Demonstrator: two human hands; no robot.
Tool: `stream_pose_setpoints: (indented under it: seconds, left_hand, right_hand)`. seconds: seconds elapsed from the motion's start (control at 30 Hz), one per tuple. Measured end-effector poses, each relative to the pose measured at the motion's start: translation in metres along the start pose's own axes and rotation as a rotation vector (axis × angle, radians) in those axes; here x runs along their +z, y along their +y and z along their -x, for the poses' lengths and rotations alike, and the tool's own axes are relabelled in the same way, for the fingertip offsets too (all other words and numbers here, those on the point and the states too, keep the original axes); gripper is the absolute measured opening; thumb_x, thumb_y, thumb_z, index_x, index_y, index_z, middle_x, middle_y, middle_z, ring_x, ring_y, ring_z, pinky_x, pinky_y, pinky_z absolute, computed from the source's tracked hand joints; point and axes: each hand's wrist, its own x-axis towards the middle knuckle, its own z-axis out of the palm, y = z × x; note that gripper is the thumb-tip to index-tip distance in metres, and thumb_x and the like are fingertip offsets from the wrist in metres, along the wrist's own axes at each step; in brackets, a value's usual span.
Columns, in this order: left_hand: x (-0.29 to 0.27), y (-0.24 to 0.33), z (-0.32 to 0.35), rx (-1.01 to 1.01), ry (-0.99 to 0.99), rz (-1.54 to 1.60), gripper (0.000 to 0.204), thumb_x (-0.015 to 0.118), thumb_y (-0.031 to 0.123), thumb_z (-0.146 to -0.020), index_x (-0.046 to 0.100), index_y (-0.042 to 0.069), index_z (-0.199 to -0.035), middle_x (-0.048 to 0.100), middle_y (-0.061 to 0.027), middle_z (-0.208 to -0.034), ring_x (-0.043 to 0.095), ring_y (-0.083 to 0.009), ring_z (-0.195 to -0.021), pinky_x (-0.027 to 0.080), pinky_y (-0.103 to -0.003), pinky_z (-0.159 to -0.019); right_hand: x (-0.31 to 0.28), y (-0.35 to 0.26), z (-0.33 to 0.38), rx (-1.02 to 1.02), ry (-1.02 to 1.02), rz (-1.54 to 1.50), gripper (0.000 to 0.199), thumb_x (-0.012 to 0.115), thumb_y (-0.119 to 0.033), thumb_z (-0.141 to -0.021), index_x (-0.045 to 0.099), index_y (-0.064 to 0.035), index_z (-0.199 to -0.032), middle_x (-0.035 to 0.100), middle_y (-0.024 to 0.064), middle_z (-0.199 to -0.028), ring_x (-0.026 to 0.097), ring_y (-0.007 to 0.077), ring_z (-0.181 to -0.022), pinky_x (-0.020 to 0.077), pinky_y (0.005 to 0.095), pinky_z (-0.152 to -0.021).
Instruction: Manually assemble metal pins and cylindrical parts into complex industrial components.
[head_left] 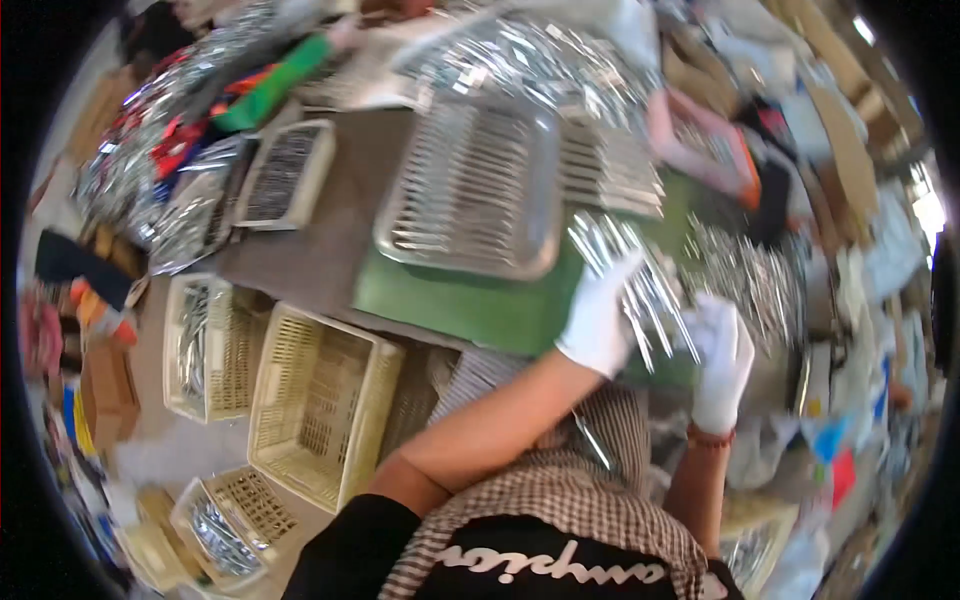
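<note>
My left hand [598,325], in a white glove, is closed around a fanned bunch of slim, shiny metal pieces [608,238]. Just right of the bunch, my gloved right hand [724,365] has its fingers curled in close to the ends of the pieces; whether it pinches one is too blurred to see. A metal tray [547,185] holding rows of similar pieces lies on the green mat [450,305], left of and beyond my hands. More loose metal pieces [755,275] are heaped beyond my right hand. Another slim metal piece [594,442] rests on my lap.
Further rows of metal pieces [610,165] lie right of the tray. A pink bin [660,125] stands at the far right, and a small white tray [318,165] of dark parts to the left. Cream plastic crates [365,440] stand below the table at left. Shiny plastic-wrapped packs [195,205] crowd the far left.
</note>
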Motion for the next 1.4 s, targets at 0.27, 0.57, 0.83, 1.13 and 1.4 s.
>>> stream_pose_setpoints:
  seconds: [0.27, 0.57, 0.83, 1.13, 1.4]
  left_hand:
    - [0.005, -0.016, -0.007, -0.004, 0.014, -0.078, 0.032, 0.054, 0.020, -0.092, 0.055, 0.000, -0.117, 0.062, -0.0125, -0.107, 0.060, -0.0263, -0.103, 0.049, -0.043, -0.095]
    - [0.007, -0.015, 0.003, -0.049, 0.011, -0.054, 0.026, 0.055, 0.018, -0.092, 0.055, 0.000, -0.111, 0.063, -0.0094, -0.103, 0.063, -0.0225, -0.101, 0.051, -0.045, -0.094]
    - [0.004, -0.015, -0.005, -0.074, 0.045, -0.105, 0.027, 0.054, 0.020, -0.093, 0.058, -0.001, -0.110, 0.065, -0.0114, -0.099, 0.063, -0.0231, -0.097, 0.052, -0.041, -0.089]
    - [0.000, -0.015, -0.007, -0.185, -0.127, -0.256, 0.038, 0.046, 0.038, -0.098, 0.057, 0.005, -0.115, 0.065, -0.0107, -0.105, 0.065, -0.0248, -0.090, 0.054, -0.040, -0.082]
    - [0.009, -0.020, 0.009, -0.120, -0.252, -0.251, 0.043, 0.058, 0.035, -0.094, 0.046, 0.009, -0.127, 0.059, -0.0055, -0.108, 0.061, -0.0179, -0.096, 0.056, -0.034, -0.077]
  right_hand:
    - [-0.038, 0.022, 0.077, -0.171, -0.176, 0.366, 0.013, 0.058, -0.009, -0.086, 0.068, -0.0042, -0.081, 0.062, 0.0075, -0.069, 0.060, 0.0176, -0.058, 0.0459, 0.0287, -0.054]
    - [-0.023, 0.079, 0.130, -0.211, -0.603, 1.208, 0.028, 0.069, -0.029, -0.072, 0.059, -0.0077, -0.086, 0.061, 0.0116, -0.068, 0.062, 0.0326, -0.067, 0.0483, 0.0417, -0.059]
    - [-0.093, -0.033, 0.069, 0.115, -0.547, 0.396, 0.022, 0.077, -0.010, -0.072, 0.067, -0.0047, -0.090, 0.068, 0.0055, -0.080, 0.063, 0.0092, -0.071, 0.0502, 0.0247, -0.066]
    - [-0.057, -0.071, -0.045, -0.061, -0.651, 0.382, 0.016, 0.069, -0.014, -0.082, 0.064, -0.0034, -0.093, 0.065, 0.0037, -0.076, 0.061, 0.0083, -0.069, 0.0484, 0.0246, -0.061]
    - [0.016, -0.041, -0.053, -0.255, -0.357, 0.440, 0.030, 0.068, -0.014, -0.081, 0.064, -0.0049, -0.109, 0.064, 0.0036, -0.072, 0.059, 0.0129, -0.055, 0.0465, 0.0264, -0.050]
